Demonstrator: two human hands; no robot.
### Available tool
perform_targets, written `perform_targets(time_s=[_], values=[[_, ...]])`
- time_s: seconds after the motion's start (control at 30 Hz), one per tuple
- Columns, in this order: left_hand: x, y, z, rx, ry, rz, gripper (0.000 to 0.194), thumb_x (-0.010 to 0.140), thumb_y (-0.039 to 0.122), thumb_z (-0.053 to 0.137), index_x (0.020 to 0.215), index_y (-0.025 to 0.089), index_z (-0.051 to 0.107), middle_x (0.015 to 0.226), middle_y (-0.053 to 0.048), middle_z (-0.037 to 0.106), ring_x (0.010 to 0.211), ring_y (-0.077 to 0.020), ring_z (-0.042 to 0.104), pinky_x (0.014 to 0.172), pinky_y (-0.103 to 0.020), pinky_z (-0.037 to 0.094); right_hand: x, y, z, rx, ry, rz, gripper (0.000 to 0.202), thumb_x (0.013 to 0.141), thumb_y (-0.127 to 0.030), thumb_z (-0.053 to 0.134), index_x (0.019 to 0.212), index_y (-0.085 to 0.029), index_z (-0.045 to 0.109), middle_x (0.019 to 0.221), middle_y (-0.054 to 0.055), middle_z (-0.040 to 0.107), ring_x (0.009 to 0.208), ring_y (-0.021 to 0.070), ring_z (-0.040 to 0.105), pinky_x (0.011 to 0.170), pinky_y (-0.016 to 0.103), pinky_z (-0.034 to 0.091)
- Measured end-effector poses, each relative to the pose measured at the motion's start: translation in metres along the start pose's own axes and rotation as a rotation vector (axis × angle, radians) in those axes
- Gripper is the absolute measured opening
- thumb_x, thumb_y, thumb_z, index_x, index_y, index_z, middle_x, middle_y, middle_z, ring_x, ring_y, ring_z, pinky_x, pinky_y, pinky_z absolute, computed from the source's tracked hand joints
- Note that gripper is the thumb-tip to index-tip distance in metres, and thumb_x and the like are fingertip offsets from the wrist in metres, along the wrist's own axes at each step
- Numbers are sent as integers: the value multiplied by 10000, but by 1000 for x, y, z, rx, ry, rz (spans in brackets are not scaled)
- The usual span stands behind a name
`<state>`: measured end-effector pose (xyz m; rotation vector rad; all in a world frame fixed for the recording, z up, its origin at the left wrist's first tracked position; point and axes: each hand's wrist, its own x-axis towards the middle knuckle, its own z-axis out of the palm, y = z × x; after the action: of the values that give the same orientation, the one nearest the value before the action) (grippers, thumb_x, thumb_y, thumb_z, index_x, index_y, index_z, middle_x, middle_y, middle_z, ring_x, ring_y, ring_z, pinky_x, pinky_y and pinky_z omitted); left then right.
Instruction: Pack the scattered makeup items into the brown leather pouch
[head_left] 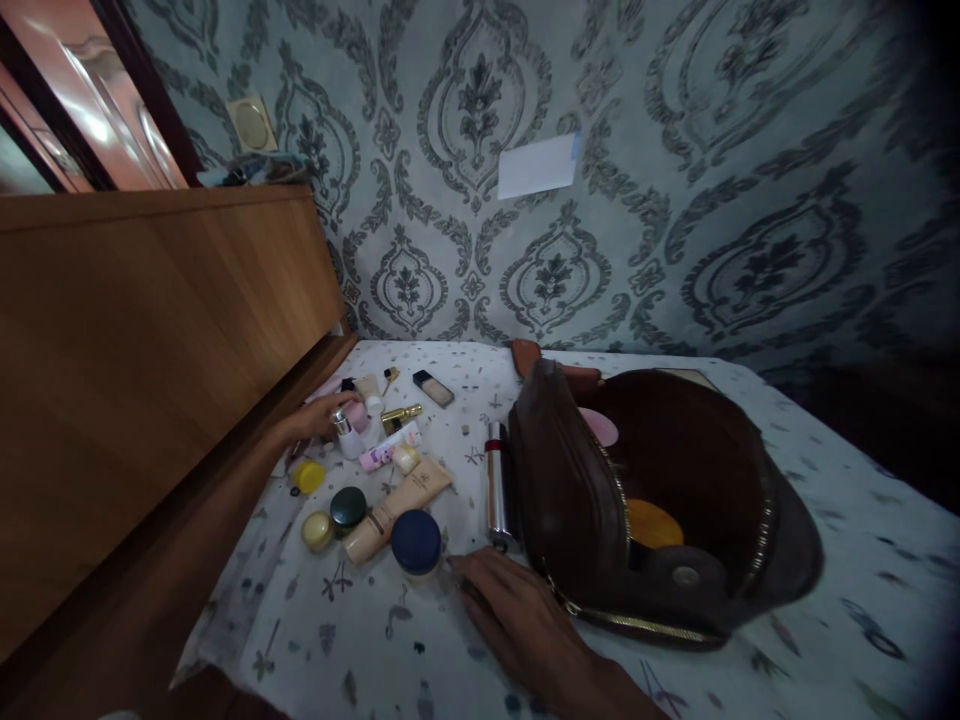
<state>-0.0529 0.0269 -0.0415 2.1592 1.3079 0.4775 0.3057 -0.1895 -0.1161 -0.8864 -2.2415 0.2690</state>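
Note:
My left hand [319,415] reaches to the far left of the bed, its fingers closing around a small bottle with a silver cap [346,432] beside a pink jar [358,414]. Palm down on the white patterned sheet [862,560] rests my right hand [517,615], holding nothing, its fingertips just short of a blue-lidded jar [416,542] and the end of a silver tube [496,483]. An open brown bag [660,510] stands right of this hand, with an orange disc [652,522] and a pink item [600,426] inside.
Scattered cosmetics lie between the hands: a beige tube [397,505], a dark green jar [349,507], a yellow jar [307,475], a gold-capped bottle [401,415], a compact [433,388]. A wooden headboard [150,340] runs along the left. Patterned wallpaper with a white paper [538,165] is behind.

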Motion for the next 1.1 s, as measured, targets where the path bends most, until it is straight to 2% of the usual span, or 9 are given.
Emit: perform_targets(time_s=[0.1,0.23,0.37,0.5,0.6,0.7,0.83,0.93,1.1], values=[[-2,-4,-8,-50,123,-22,504,825,417,735,1236,166,585,1193,-89,639,998,-234,639,854,-413,538,0,-1,-1,-7,12,-9,259,934,-78,473,1135,-201,582,947,79,706,856,201,707,750,307,601],[-8,3,-21,-144,252,-33,752,617,468,832,1247,167,553,1235,-100,632,1093,-280,614,921,-408,513,1,-2,-2,1,-4,0,265,925,-73,482,1129,-207,585,941,66,710,858,198,711,753,303,605],[-18,28,-24,-247,313,-20,761,633,467,812,1266,161,520,1214,-108,649,1097,-294,626,924,-406,516,0,0,1,-2,30,-10,300,938,-81,461,1177,-206,592,981,78,721,896,189,715,787,289,603],[-32,63,-15,-308,351,17,744,669,440,812,1297,189,502,1229,-102,638,1099,-286,624,915,-390,517,0,1,1,44,60,6,308,941,-88,469,1188,-211,606,1004,77,727,921,184,719,798,281,605],[-45,92,-1,-343,315,59,718,671,414,835,1284,209,524,1242,-90,633,1126,-274,610,936,-371,505,5,-3,-4,142,131,25,320,949,-123,488,1229,-227,602,1037,77,730,948,192,717,813,295,608],[-57,121,23,-392,226,94,694,689,411,837,1291,226,546,1253,-86,636,1115,-263,617,936,-364,505,16,-15,-12,332,145,168,290,976,-202,501,1247,-243,595,1030,67,719,878,174,706,757,281,601],[-67,151,62,-501,81,92,665,706,412,840,1283,226,566,1218,-82,645,1063,-246,630,897,-342,511,34,-30,-20,704,162,416,484,975,-344,551,1433,-252,423,1322,135,596,1056,194,678,818,313,592],[-69,163,86,-615,-6,76,645,733,447,825,1274,214,563,1144,-70,645,1040,-234,619,866,-315,501,45,-32,-18,928,277,468,623,925,-390,637,1467,-282,350,1471,150,452,1180,202,622,873,315,577],[-65,168,115,-683,9,77,629,746,606,762,1177,176,604,1009,-53,639,928,-217,609,781,-290,491,49,-25,-9,1017,383,512,496,859,-407,711,1280,-230,517,1235,108,618,1033,186,646,856,307,564]])
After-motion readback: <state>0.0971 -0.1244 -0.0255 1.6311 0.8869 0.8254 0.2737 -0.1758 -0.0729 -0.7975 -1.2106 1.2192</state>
